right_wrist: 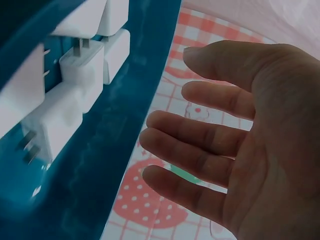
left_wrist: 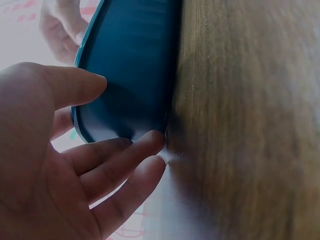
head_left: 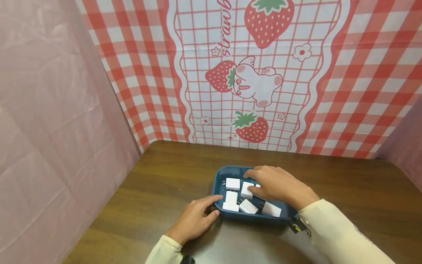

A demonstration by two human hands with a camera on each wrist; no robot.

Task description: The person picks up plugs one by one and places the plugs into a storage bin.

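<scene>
A blue plastic tray (head_left: 252, 219) rests on the table with several white plug-in chargers (head_left: 248, 207) inside, some showing metal prongs. At its left front corner, my left hand (head_left: 196, 219) holds the tray. The left wrist view shows the left thumb (left_wrist: 87, 86) against the outer wall, the index finger partly hidden behind the rim and the other fingers by the corner. My right hand (head_left: 275, 185) hovers over the right part of the tray, hiding some of its contents. The right wrist view shows its fingers (right_wrist: 187, 152) spread and holding nothing, above the chargers (right_wrist: 82, 75).
The brown wooden table (head_left: 158, 176) extends around the tray. Behind it hangs a red-and-white checked cloth (head_left: 132, 73) with strawberry prints. A pale pink curtain (head_left: 59, 128) hangs along the left side, and another pink cloth (head_left: 407, 135) at the right.
</scene>
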